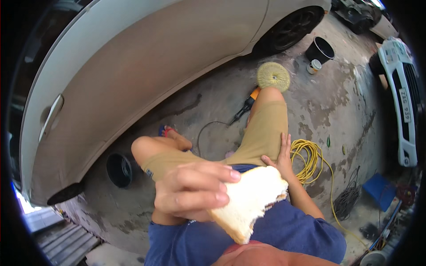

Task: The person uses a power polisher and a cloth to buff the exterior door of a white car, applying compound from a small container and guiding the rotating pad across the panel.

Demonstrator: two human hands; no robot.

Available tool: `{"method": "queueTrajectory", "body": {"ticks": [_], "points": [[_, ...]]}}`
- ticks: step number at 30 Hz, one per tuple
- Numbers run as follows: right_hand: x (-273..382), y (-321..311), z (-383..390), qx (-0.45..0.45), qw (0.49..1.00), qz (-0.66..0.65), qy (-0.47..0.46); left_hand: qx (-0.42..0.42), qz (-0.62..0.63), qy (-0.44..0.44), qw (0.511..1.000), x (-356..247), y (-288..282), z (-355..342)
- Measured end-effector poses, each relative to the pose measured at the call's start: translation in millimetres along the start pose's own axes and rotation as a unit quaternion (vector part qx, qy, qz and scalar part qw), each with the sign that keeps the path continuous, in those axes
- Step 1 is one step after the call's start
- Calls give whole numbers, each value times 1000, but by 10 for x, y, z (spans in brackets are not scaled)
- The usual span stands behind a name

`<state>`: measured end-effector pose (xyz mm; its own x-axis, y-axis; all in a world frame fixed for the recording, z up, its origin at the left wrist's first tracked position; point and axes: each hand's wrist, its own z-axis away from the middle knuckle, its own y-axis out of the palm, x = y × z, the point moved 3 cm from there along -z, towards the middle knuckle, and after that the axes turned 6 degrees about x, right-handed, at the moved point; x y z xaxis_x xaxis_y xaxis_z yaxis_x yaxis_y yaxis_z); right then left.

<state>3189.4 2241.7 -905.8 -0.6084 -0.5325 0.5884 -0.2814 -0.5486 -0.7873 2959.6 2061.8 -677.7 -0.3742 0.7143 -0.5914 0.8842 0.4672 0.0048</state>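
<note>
My left hand (193, 188) is closed on a piece of white bread (248, 199), thumb side underneath, fingers bent over the upper face near its crust. The bread is up in front of my chest, tilted, with a ragged bitten edge on its right side (something dark shows between the layers there) and its lowest corner at my mouth; whether it touches my lips I cannot tell. My right hand (281, 156) grips nothing: it lies open on my right thigh, fingers spread over the tan shorts (265, 128), above a dark blue shirt (284, 230). I sit low on the stained concrete floor (337, 104). Just past my right knee lies a polisher (254, 94) with an orange and black body, a round yellow pad (274, 75) at its end. Along the floor's left edge stands a pale car (146, 66), a dark bucket (119, 170) near its side by my left knee. Toward the far edge, near the car's wheel (293, 31), a black bucket (312, 54) has a small can (314, 66) just beside it. By my right forearm lies a coil of yellow cable (316, 153); a loose bumper (401, 133) is at the floor's right edge.
</note>
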Motion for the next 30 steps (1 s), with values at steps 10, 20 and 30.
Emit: {"method": "queueTrajectory", "body": {"ticks": [10, 20, 30], "points": [[-402, -235, -564, -1, 989, -53, 137, 122, 56, 33, 990, -137, 292, -517], [-791, -308, -1013, -7, 981, -158, 114, 119, 97, 60, 986, 376, 378, -477], [-733, -367, -903, -3, 973, -202, 109, 139, 6, 96, 986, -2, 294, -723]]}}
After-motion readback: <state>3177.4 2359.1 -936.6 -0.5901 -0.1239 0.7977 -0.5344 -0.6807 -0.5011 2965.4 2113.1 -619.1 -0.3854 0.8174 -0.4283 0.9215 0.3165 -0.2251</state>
